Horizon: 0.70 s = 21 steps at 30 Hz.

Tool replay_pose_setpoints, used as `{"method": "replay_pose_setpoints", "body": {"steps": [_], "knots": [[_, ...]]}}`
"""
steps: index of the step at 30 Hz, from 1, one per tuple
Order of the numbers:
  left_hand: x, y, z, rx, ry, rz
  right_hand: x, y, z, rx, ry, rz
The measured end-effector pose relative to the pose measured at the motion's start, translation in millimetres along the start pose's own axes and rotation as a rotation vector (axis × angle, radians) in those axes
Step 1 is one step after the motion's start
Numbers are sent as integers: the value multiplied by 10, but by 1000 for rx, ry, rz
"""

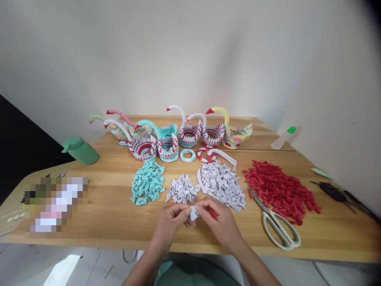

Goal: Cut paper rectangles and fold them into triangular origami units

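Both my hands meet near the table's front edge over a small white folded paper piece (193, 213). My left hand (175, 216) pinches it from the left between thumb and forefinger. From the other side, the thumb and fingers of my right hand (219, 217) are closed on the same piece. A bit of red shows by my right fingers; whether it is held I cannot tell. Just beyond lie a small pile of white folded pieces (182, 189) and a larger white pile (223, 184). A turquoise pile (148, 182) is at left, a red pile (279, 188) at right.
Several folded-paper swans (190, 133) stand along the back. Before them lie a turquoise-and-white ring (187, 155), a red-and-white ring (205, 155) and a curved white strip (224, 155). Scissors (276, 226) lie at right; a green jug (81, 151) is at left.
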<state>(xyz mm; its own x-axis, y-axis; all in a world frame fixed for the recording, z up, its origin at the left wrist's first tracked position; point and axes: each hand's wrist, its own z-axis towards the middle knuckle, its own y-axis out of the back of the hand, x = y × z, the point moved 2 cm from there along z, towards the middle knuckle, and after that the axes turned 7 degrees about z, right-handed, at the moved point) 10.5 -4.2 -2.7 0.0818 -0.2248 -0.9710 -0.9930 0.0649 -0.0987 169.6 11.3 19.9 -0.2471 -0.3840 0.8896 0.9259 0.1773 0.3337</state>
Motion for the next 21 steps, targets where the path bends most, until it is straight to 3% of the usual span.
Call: {"method": "replay_pose_setpoints", "body": {"steps": [12, 17, 21], "knots": [[-15, 12, 12, -30, 13, -24, 40, 102, 18, 4, 613, -301], [22, 20, 18, 30, 39, -114, 38, 122, 35, 16, 649, -410], [22, 46, 32, 98, 54, -45, 36, 106, 15, 22, 642, -474]]}}
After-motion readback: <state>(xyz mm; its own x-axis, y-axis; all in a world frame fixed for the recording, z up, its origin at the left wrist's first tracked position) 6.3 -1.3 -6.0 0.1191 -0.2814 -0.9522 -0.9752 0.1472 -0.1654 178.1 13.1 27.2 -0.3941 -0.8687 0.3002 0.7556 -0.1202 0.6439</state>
